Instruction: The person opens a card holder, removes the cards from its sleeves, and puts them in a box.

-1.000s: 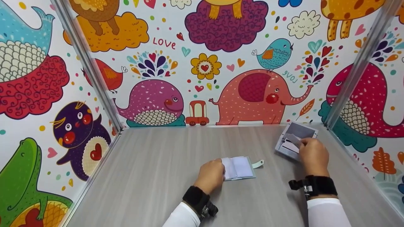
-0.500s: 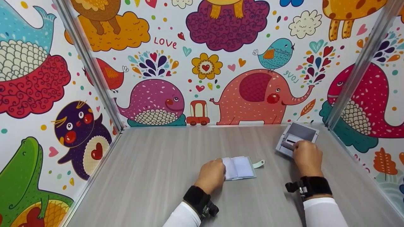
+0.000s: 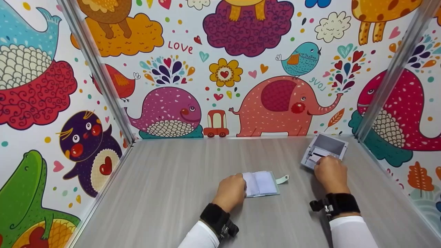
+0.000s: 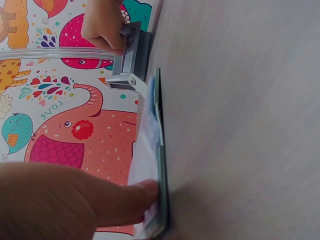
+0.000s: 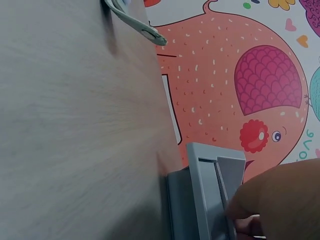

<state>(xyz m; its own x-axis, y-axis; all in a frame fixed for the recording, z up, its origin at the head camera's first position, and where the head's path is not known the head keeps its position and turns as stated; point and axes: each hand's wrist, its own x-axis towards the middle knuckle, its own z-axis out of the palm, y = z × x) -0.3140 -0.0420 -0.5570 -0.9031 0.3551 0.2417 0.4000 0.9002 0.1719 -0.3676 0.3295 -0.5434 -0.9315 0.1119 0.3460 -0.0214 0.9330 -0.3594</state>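
A pale green card holder (image 3: 267,182) with clear pages lies spread on the table, its snap strap pointing right. My left hand (image 3: 230,191) grips its left edge; in the left wrist view the thumb (image 4: 142,197) presses on the clear pages. A grey open box (image 3: 333,144) stands at the back right. Inside it are white cards (image 3: 314,155), one with a dark stripe. My right hand (image 3: 332,174) reaches over the box's front edge with curled fingers among the cards. Its fingertips are hidden, so a hold on a card cannot be made out.
The grey wood-grain table (image 3: 165,179) is closed in by cartoon-printed walls (image 3: 220,96) at the back and both sides. Metal posts (image 3: 382,75) stand at the back corners, the right one near the box. Each wrist wears a black strap (image 3: 342,204) with a camera mount.
My right hand has moved left and slightly down at the box. The grey card that it held tilted above the others no longer shows. The left hand and card holder stay put.
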